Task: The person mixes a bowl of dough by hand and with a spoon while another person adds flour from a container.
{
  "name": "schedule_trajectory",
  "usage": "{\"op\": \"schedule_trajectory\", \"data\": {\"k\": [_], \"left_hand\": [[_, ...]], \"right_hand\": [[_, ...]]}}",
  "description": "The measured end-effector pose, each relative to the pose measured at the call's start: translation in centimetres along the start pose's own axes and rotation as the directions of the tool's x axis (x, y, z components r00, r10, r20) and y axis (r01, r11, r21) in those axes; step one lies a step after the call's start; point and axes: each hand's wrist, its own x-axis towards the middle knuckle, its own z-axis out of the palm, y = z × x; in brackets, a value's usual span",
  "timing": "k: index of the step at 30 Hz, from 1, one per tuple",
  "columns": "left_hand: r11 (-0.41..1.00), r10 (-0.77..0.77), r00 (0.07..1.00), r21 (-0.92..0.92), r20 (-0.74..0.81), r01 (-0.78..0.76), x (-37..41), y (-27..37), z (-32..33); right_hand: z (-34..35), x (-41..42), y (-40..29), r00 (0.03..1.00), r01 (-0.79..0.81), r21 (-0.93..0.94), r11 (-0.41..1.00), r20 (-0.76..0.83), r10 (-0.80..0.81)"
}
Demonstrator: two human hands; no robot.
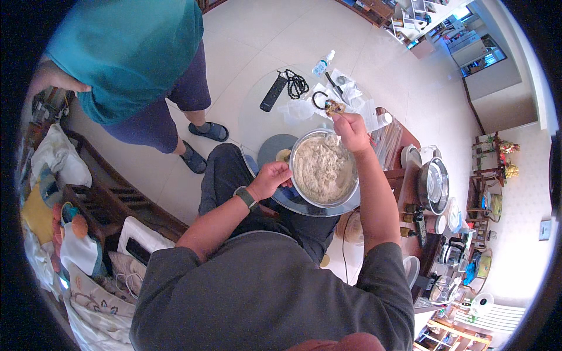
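Observation:
A round metal bowl stands before me at the near side of a round glass table. Inside is a pale, lumpy, dough-like mixture. The thumb and fingers of my left hand pinch the bowl's left rim. My right hand is curled over the bowl's far right rim; what its fingers close on is hidden. Just past its fingertips, a beaded ornament and a dark ring show; I cannot tell whether the hand touches them.
A remote control, black bead string, pump bottle and plastic bags lie beyond the bowl. At left stands a person in a teal shirt. A cluttered wooden cabinet at right holds a metal basin.

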Motion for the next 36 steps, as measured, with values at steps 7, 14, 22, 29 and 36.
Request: {"op": "schedule_trajectory", "data": {"k": [7,14,22,29,36], "left_hand": [[1.000,-0.001,1.000,0.001,-0.010,0.001,0.1,-0.4,-0.3],[0.986,-0.036,0.999,0.166,0.030,0.030,-0.5,0.7,0.6],[0.996,-0.055,0.998,-0.067,-0.020,0.054,0.0,-1.1,0.0],[0.998,-0.035,0.999,-0.059,-0.005,0.035,0.0,-0.5,0.3],[0.994,-0.022,1.000,-0.104,-0.018,0.021,0.0,-1.0,0.2]], "right_hand": [[-2.4,-4.3,2.8,0.991,-0.078,-0.089,0.993,-0.117,0.067],[-1.5,-9.5,6.6,0.943,-0.100,-0.104,0.990,-0.328,0.060],[0.4,-6.7,6.1,0.926,-0.022,0.053,0.998,-0.376,0.040],[0.2,-6.5,6.5,0.904,-0.004,-0.139,0.990,-0.423,-0.056],[-0.2,-6.6,7.6,0.896,0.032,-0.028,0.999,-0.443,-0.041]]}}
